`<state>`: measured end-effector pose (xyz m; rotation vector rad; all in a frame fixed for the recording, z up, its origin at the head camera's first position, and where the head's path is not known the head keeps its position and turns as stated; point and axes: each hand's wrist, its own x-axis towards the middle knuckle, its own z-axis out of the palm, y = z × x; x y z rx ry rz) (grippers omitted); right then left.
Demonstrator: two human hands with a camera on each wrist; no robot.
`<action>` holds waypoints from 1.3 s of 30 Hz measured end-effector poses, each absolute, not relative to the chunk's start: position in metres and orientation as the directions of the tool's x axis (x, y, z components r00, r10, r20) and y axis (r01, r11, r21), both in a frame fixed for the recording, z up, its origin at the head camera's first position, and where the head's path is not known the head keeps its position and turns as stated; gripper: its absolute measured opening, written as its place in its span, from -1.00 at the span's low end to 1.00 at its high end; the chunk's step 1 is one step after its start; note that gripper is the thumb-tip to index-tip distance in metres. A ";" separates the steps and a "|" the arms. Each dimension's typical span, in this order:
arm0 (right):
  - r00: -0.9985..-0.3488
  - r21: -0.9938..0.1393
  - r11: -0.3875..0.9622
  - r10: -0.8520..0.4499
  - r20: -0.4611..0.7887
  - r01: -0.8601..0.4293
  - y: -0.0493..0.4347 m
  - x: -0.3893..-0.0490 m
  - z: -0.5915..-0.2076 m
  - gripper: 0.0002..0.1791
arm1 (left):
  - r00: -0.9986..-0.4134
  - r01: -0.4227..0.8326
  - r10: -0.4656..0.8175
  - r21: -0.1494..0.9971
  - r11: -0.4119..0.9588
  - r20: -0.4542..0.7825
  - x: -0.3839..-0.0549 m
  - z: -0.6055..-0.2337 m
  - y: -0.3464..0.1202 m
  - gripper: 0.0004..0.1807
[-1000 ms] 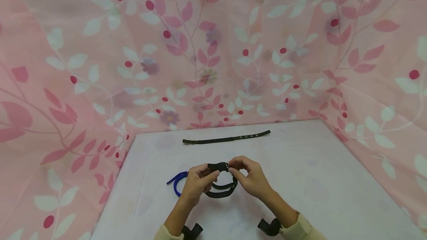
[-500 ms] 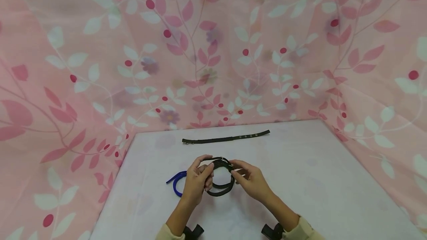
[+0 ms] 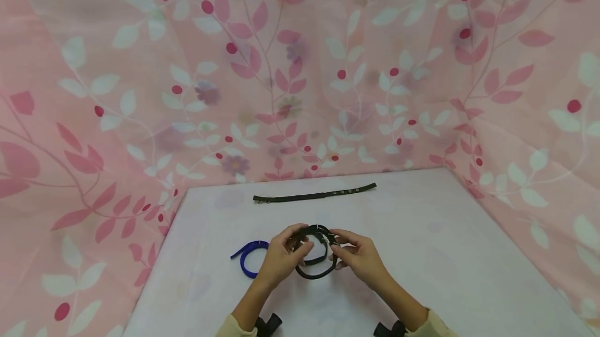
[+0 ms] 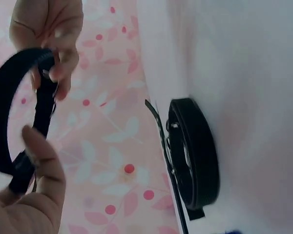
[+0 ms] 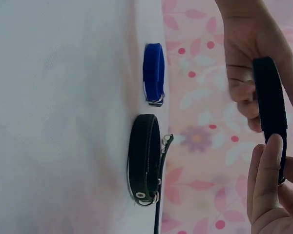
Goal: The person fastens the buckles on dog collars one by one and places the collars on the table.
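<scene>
Both hands hold up a black buckled collar (image 4: 1, 112), bent into a loop above the table. My left hand (image 3: 278, 263) grips the loop's left side between thumb and fingers. On the opposite side, near metal fittings, my right hand (image 3: 364, 259) pinches the strap. The right wrist view shows the raised collar (image 5: 271, 92) edge-on between the two hands, part of it covered by fingers. Below it, a second black collar (image 5: 139, 151) stands on its edge on the table, fastened in a ring with metal rings and an eyelet; in the head view the two loops overlap.
To the left on the white-covered table (image 3: 445, 274) lies a blue collar (image 3: 248, 269) closed into a ring, its tail sticking out. A dark strap with eyelets (image 3: 300, 198) lies stretched out near the back edge. Pink floral cloth (image 3: 300, 92) hangs behind and at both sides.
The collar in the hands has turned from a strap end pulled between the fingers into a rounder upright loop. Both hands have shifted slightly to the right.
</scene>
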<state>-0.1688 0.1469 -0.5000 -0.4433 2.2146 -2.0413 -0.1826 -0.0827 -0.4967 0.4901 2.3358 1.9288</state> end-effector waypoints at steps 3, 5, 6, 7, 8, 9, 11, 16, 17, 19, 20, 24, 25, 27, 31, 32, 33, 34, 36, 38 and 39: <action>-0.968 -0.996 0.037 -0.243 0.068 -0.079 0.154 -0.168 -0.499 -0.49 | -0.897 0.331 0.399 0.888 0.319 0.191 -0.183 -0.497 -0.089 -0.26; -0.970 -0.996 0.053 -0.238 0.055 -0.069 0.159 -0.168 -0.498 -0.50 | -0.849 0.415 0.481 0.838 0.354 0.217 -0.183 -0.497 -0.094 -0.11; -0.970 -0.996 0.063 -0.240 0.045 -0.062 0.162 -0.168 -0.497 -0.50 | -0.825 0.440 0.521 0.827 0.351 0.219 -0.184 -0.496 -0.096 -0.04; -0.969 -0.996 0.073 -0.246 0.034 -0.054 0.164 -0.168 -0.496 -0.50 | -0.800 0.468 0.557 0.815 0.343 0.224 -0.184 -0.496 -0.097 0.00; -0.967 -0.996 0.079 -0.255 0.028 -0.049 0.167 -0.168 -0.496 -0.49 | -0.777 0.495 0.585 0.798 0.342 0.232 -0.185 -0.496 -0.097 0.04; -0.962 -0.995 0.084 -0.271 0.024 -0.049 0.169 -0.169 -0.496 -0.48 | -0.758 0.519 0.607 0.786 0.336 0.241 -0.187 -0.496 -0.098 0.06; -0.947 -0.995 0.090 -0.321 0.010 -0.041 0.176 -0.170 -0.496 -0.42 | -0.728 0.552 0.635 0.770 0.319 0.259 -0.192 -0.498 -0.096 0.07; -0.888 -0.969 0.218 -0.459 0.003 -0.116 0.192 -0.175 -0.496 -0.10 | -0.719 0.551 0.652 0.769 0.325 0.240 -0.209 -0.500 -0.089 0.01; -0.884 -0.955 0.258 -0.466 0.011 -0.147 0.195 -0.177 -0.495 -0.05 | -0.718 0.546 0.658 0.770 0.330 0.227 -0.214 -0.500 -0.086 0.01; -0.884 -0.916 0.339 -0.465 0.034 -0.214 0.201 -0.182 -0.495 0.00 | -0.719 0.535 0.666 0.768 0.352 0.196 -0.223 -0.498 -0.080 0.01; -0.886 -0.896 0.372 -0.461 0.049 -0.243 0.204 -0.185 -0.494 0.01 | -0.718 0.529 0.673 0.769 0.360 0.179 -0.228 -0.497 -0.076 0.01; -0.888 -0.833 0.444 -0.447 0.113 -0.330 0.215 -0.197 -0.495 0.01 | -0.710 0.530 0.695 0.739 0.416 0.117 -0.246 -0.495 -0.062 0.03; -0.886 -0.821 0.455 -0.447 0.125 -0.345 0.218 -0.201 -0.497 0.00 | -0.707 0.533 0.700 0.729 0.429 0.105 -0.250 -0.495 -0.059 0.03; -0.885 -0.814 0.460 -0.445 0.134 -0.355 0.224 -0.206 -0.500 -0.01 | -0.705 0.535 0.704 0.715 0.450 0.085 -0.258 -0.496 -0.054 0.03; -0.893 -0.806 0.477 -0.430 0.132 -0.349 0.235 -0.216 -0.509 -0.05 | -0.707 0.543 0.704 0.687 0.483 0.065 -0.271 -0.501 -0.045 -0.01; -0.896 -0.810 0.478 -0.427 0.124 -0.340 0.237 -0.219 -0.511 -0.06 | -0.711 0.547 0.700 0.676 0.493 0.064 -0.274 -0.502 -0.042 -0.02; -0.897 -0.809 0.483 -0.426 0.116 -0.334 0.240 -0.222 -0.513 -0.06 | -0.714 0.555 0.697 0.660 0.507 0.066 -0.277 -0.504 -0.040 -0.02; -0.899 -0.810 0.488 -0.424 0.105 -0.325 0.242 -0.224 -0.516 -0.07 | -0.718 0.563 0.693 0.641 0.522 0.066 -0.280 -0.505 -0.037 -0.03; -0.901 -0.814 0.495 -0.427 0.077 -0.304 0.245 -0.230 -0.520 -0.08 | -0.721 0.580 0.690 0.600 0.550 0.064 -0.285 -0.509 -0.031 -0.03; -0.901 -0.812 0.508 -0.430 0.048 -0.286 0.248 -0.236 -0.525 -0.08 | -0.728 0.582 0.684 0.572 0.577 0.051 -0.289 -0.514 -0.026 -0.03; -0.903 -0.811 0.517 -0.428 0.033 -0.275 0.250 -0.238 -0.527 -0.08 | -0.733 0.577 0.679 0.561 0.593 0.037 -0.291 -0.516 -0.023 -0.04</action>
